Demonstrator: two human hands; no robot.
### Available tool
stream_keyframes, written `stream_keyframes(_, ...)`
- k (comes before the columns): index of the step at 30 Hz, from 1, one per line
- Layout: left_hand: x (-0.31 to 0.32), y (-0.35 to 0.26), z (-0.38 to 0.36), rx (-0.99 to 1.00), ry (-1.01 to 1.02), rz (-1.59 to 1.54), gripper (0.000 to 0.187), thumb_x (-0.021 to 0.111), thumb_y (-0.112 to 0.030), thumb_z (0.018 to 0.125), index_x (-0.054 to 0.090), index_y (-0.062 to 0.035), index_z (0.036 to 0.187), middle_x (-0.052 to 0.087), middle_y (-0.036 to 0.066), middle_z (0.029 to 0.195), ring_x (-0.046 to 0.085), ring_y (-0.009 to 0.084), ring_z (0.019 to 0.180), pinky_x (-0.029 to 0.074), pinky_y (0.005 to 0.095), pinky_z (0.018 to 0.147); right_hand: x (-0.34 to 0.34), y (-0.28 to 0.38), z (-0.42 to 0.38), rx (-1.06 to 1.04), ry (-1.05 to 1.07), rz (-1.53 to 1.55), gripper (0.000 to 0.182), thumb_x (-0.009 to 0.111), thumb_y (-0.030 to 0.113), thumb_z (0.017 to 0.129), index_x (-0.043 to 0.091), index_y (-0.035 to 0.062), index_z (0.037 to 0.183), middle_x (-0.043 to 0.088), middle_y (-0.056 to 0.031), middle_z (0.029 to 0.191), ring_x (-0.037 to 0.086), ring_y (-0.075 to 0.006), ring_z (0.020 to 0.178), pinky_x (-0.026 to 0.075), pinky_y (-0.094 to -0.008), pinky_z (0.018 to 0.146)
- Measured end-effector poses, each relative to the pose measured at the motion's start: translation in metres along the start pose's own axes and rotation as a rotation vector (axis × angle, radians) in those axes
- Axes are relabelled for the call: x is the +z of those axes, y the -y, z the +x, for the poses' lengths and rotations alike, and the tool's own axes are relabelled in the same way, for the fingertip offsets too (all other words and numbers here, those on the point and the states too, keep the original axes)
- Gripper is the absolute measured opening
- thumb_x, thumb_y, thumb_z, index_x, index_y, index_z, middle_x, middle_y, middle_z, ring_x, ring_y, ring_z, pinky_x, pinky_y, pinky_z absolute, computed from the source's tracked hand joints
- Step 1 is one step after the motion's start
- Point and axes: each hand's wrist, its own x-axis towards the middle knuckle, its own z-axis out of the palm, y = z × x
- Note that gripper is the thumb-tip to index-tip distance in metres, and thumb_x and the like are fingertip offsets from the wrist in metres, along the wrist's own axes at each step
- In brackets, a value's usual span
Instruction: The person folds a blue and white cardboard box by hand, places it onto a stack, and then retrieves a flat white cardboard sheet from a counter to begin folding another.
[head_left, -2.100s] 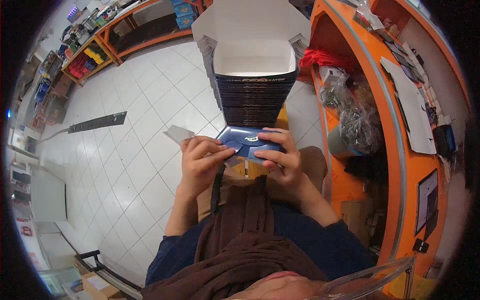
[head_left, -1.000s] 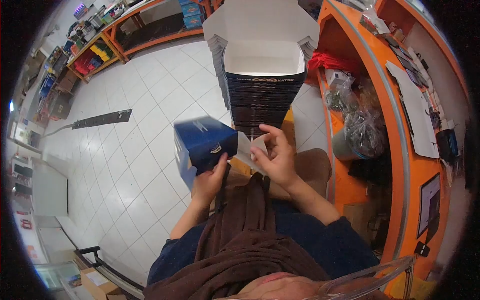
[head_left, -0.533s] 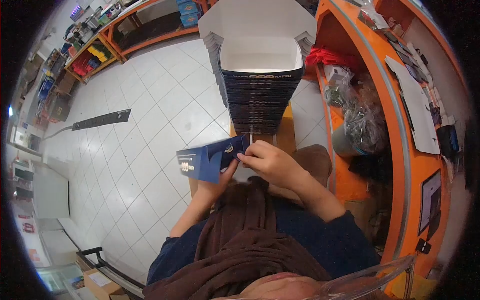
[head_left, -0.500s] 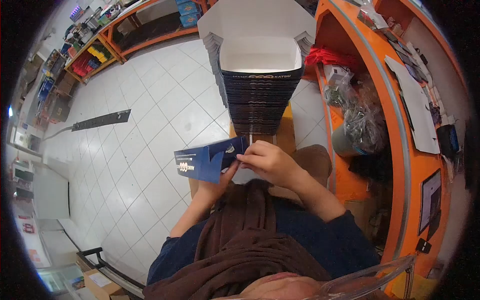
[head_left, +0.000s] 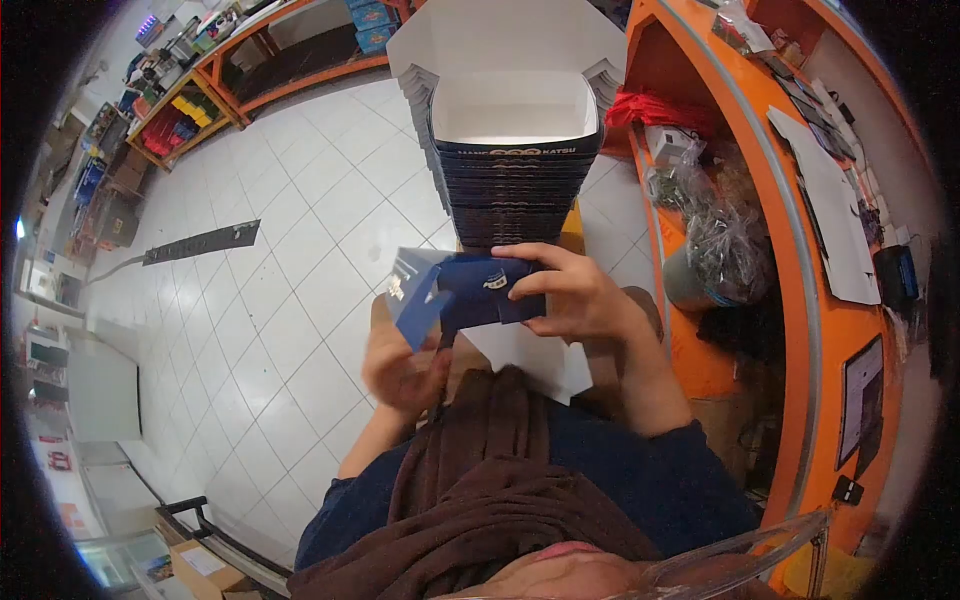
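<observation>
the left hand [head_left: 405,368] is motion-blurred, its finger pose unclear; the right hand [head_left: 578,292] curls in a grip, fingers spread. the left forearm [head_left: 374,440] and right forearm [head_left: 655,383] angle inward from the sides.

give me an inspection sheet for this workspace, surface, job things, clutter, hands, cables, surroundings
surface: yellow support under the stack, mostly hidden; orange counter at right
job's things: blue box, partly folded; tall stack of nested boxes ahead, top one open, white inside
clutter: clear plastic and red material at right; white sheet on the counter
left hand: blurred, near the box's flap; contact can't be told
right hand: gripping the box's right end
cables: thin cord leading from a dark strip on the floor
surroundings: white tiled floor; orange-framed shelving far left
</observation>
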Motion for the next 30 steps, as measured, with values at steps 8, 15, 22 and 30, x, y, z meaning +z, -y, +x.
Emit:
stream_keyframes(8, -0.009, -0.008, 0.072, 0.111, 0.257, -0.157, 0.057, 0.063, -0.059, 0.072, 0.068, -0.0112, 0.103, 0.060, 0.016, 0.115, 0.053, 0.0333, 0.110, 0.043, 0.0433, 0.093, -0.010, 0.010, 0.005, 0.001, 0.083, 0.116, 0.032, 0.076, 0.001, 0.056, 0.068, 0.0067, 0.087, 0.052, -0.0193, 0.129, 0.056, -0.0330, 0.114, 0.046, -0.0380, 0.094)
stream_keyframes(15, -0.012, -0.016, 0.088, 0.122, 0.431, -0.085, 0.052, 0.066, -0.051, 0.073, 0.067, -0.0111, 0.106, 0.058, 0.011, 0.123, 0.053, 0.0313, 0.109, 0.045, 0.0409, 0.090, -0.022, 0.015, 0.006, -0.003, 0.054, 0.158, 0.030, 0.073, 0.003, 0.056, 0.068, 0.0044, 0.086, 0.055, -0.0208, 0.124, 0.059, -0.0332, 0.109, 0.047, -0.0372, 0.091)
stream_keyframes(22, -0.006, -0.021, 0.087, 0.014, 0.246, 0.038, 0.047, 0.065, -0.042, 0.081, 0.064, -0.0043, 0.109, 0.053, 0.017, 0.123, 0.053, 0.0295, 0.108, 0.043, 0.0384, 0.089, -0.010, 0.019, 0.010, -0.066, -0.098, 0.259, 0.044, 0.073, 0.035, 0.076, 0.064, 0.0043, 0.106, 0.051, -0.0210, 0.128, 0.055, -0.0316, 0.113, 0.050, -0.0395, 0.088)
stream_keyframes(30, -0.011, -0.006, 0.133, -0.614, -0.697, -0.932, 0.052, 0.025, -0.039, 0.101, 0.045, 0.0021, 0.125, 0.054, 0.015, 0.117, 0.051, 0.0232, 0.112, 0.041, 0.0367, 0.096, 0.001, -0.001, 0.008, -0.194, -0.551, 0.039, 0.071, 0.051, 0.055, 0.088, 0.042, 0.0010, 0.134, 0.042, -0.0227, 0.134, 0.044, -0.0339, 0.121, 0.032, -0.0417, 0.103)
